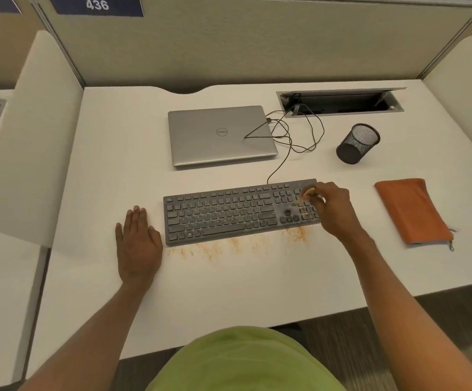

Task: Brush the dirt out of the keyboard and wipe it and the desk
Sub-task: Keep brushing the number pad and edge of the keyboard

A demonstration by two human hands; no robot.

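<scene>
A grey keyboard [223, 213] lies on the white desk [229, 283]. My right hand [332, 207] grips a small yellowish brush [305, 194] over the number pad at the keyboard's right end; the brush is blurred. Orange-brown dirt [229, 246] is strewn on the desk along the keyboard's front edge, thickest below the number pad. My left hand [137, 244] rests flat on the desk just left of the keyboard, fingers straight. A folded orange cloth [413, 210] lies to the right of my right hand.
A closed silver laptop [220, 135] sits behind the keyboard, with black cables [294, 134] running to an open cable hatch [342, 103]. A black mesh pen cup [357, 143] stands at the back right. Partition walls enclose the desk.
</scene>
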